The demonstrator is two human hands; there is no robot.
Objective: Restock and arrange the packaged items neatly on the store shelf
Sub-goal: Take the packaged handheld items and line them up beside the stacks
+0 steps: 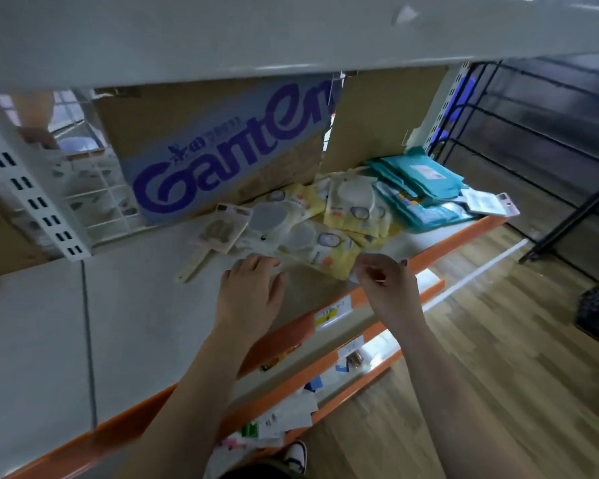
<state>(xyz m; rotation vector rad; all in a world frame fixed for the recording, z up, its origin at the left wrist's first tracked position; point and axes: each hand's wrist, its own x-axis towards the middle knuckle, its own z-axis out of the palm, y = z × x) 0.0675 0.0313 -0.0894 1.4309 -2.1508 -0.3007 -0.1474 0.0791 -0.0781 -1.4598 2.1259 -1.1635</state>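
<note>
A shoe is showing at the bottom edge, on a wood-plank floor that is running off to the right. Beside it, lower shelves with orange lips are holding scattered small packs. Above them, on the pale grey shelf, the left hand is lying flat with fingers spread and relaxed, fingertips touching the near edge of the yellow packets. The right hand is pinching a corner of one of them with curled fingers — blur is hiding the exact grip. Teal packets are lying stacked just right of the yellow ones. Behind them a cardboard box is standing at the shelf's back, and a black wire rack is standing farther right.
</note>
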